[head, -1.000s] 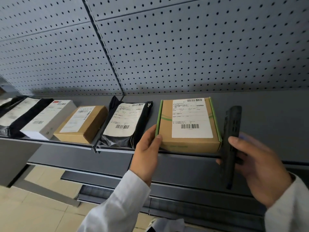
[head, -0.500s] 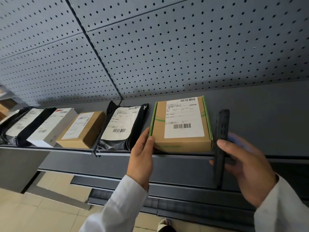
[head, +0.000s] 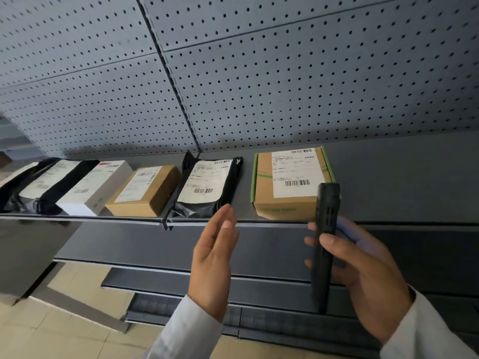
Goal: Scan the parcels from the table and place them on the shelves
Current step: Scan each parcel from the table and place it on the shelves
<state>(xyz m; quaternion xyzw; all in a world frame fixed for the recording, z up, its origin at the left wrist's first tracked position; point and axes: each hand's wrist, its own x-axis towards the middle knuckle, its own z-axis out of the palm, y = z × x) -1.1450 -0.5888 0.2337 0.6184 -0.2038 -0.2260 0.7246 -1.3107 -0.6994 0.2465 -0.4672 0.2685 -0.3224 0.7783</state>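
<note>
A brown cardboard parcel with green edges [head: 264, 187] and a white label lies flat on the grey shelf [head: 404, 177]. My left hand [head: 213, 255] hangs in front of the shelf edge, below and left of that parcel, fingers straight and touching nothing. My right hand [head: 363, 275] grips a black handheld scanner [head: 325, 229] upright; its top covers the parcel's lower right corner.
Left of the green-edged parcel the shelf holds a black bag parcel [head: 207, 187], a plain brown box [head: 145, 190], a white box [head: 96, 187] and more black bags [head: 31, 187]. Perforated grey panels [head: 259, 73] back the shelf. Lower shelves [head: 155, 255] and tiled floor [head: 51, 332] lie beneath.
My left hand has let go of the green-edged parcel's left side and drawn back toward me with fingers straight. The parcel stays on the shelf. The scanner hand holds steady.
</note>
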